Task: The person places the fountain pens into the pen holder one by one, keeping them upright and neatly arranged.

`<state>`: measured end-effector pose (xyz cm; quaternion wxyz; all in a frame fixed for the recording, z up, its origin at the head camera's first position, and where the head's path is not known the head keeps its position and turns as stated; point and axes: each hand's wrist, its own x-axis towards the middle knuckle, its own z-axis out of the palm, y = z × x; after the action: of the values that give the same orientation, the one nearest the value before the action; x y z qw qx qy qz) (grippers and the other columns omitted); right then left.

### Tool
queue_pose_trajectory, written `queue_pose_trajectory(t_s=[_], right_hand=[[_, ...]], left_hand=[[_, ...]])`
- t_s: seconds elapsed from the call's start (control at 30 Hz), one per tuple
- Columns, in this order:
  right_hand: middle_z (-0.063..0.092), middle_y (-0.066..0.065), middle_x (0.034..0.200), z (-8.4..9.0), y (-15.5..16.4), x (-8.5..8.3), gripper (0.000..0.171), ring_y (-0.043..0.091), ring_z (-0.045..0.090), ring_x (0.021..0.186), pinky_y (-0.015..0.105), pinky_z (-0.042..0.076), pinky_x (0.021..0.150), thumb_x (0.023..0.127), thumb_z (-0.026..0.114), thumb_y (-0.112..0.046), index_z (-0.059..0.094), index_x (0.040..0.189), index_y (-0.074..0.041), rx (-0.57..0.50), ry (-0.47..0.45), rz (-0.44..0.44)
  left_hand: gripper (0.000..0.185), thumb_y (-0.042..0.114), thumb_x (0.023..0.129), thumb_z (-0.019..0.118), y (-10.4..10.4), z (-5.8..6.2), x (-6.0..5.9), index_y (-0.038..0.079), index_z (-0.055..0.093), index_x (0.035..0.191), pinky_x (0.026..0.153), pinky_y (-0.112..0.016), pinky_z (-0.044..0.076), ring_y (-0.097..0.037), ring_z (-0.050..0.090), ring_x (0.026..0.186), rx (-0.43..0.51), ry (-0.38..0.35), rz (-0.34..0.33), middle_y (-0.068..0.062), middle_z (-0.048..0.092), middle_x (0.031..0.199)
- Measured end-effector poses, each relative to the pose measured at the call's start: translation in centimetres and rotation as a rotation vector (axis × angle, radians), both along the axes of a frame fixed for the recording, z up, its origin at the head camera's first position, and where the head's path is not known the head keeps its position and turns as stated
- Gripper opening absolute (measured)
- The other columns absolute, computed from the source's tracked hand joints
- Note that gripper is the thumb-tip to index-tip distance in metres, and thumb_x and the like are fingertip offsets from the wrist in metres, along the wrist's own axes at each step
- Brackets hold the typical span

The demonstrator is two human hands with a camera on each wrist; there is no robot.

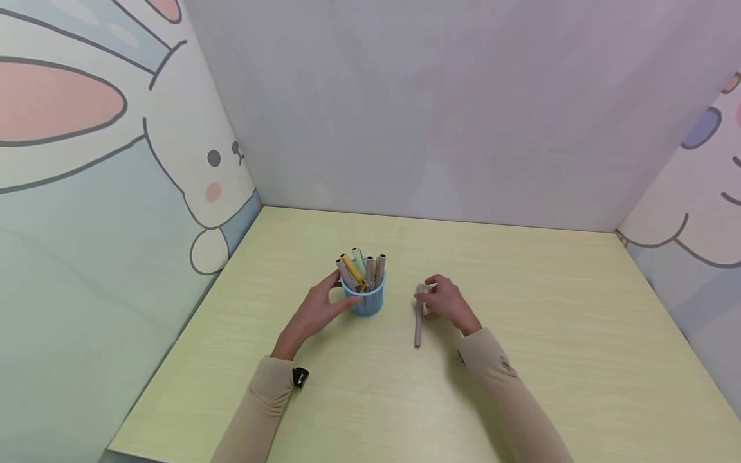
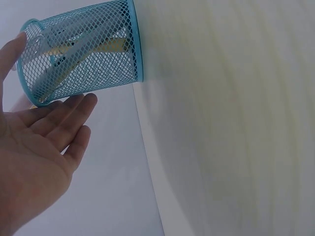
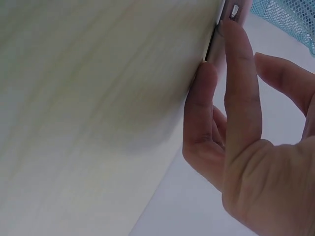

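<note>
A light blue mesh pen holder (image 1: pixel 365 303) stands upright on the table with several pens (image 1: pixel 354 271) in it, mauve, yellow and pale green. My left hand (image 1: pixel 317 310) holds it from the left: the thumb lies at the rim on the near side, the fingers along the far side. To the right of the holder a mauve pen (image 1: pixel 418 329) lies lengthwise on the table. At its far end, my right hand (image 1: pixel 448 302) pinches it, fingertips down close to the tabletop. In the right wrist view one fairly straight finger presses the pen (image 3: pixel 230 14).
The pale yellow table (image 1: pixel 550 360) meets a plain light wall (image 1: pixel 434 116) at the back. Side walls carry cartoon animals, a rabbit (image 1: pixel 191 161) on the left. A small black object (image 1: pixel 300 377) shows at the left sleeve's cuff.
</note>
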<state>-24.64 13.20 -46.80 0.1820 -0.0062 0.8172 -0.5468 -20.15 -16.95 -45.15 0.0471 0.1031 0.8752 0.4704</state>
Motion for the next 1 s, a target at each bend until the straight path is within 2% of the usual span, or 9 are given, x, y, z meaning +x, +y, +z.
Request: queue_pose_trajectory(t_s=[0.13,0.27,0.53,1.0], right_hand=[[0.059,0.025,0.112,0.0,-0.4,-0.1,0.048,0.023,0.070,0.074,0.033,0.061,0.066,0.097,0.068,-0.009,0.046,0.135,0.011,0.054,0.015,0.007],[0.060,0.026,0.110,0.0,-0.6,-0.2,0.046,0.021,0.070,0.069,0.032,0.061,0.064,0.097,0.069,-0.008,0.047,0.132,0.011,0.083,0.026,0.016],[0.061,0.028,0.115,0.3,-1.2,-0.2,0.045,0.022,0.071,0.071,0.033,0.061,0.065,0.096,0.071,-0.006,0.048,0.132,0.009,0.133,0.008,0.003],[0.065,0.024,0.098,0.2,-1.7,-0.3,0.034,0.023,0.071,0.068,0.031,0.061,0.061,0.092,0.068,0.005,0.051,0.121,0.007,0.160,0.033,0.007]], left_hand=[[0.089,0.047,0.097,0.072,0.0,0.1,0.0,0.006,0.029,0.163,0.113,-0.059,0.037,-0.035,0.046,0.142,0.000,0.000,-0.002,-0.012,0.043,0.160],[0.088,0.047,0.097,0.071,-0.1,0.1,0.1,0.006,0.029,0.163,0.113,-0.058,0.037,-0.035,0.046,0.142,-0.003,0.004,-0.003,-0.012,0.042,0.160],[0.088,0.046,0.097,0.071,-0.1,-0.1,0.1,0.006,0.029,0.163,0.113,-0.058,0.037,-0.035,0.046,0.141,-0.004,0.009,-0.002,-0.012,0.043,0.160],[0.088,0.046,0.097,0.072,-0.1,-0.2,0.1,0.007,0.029,0.163,0.113,-0.059,0.037,-0.035,0.046,0.141,0.009,0.012,0.000,-0.012,0.044,0.159]])
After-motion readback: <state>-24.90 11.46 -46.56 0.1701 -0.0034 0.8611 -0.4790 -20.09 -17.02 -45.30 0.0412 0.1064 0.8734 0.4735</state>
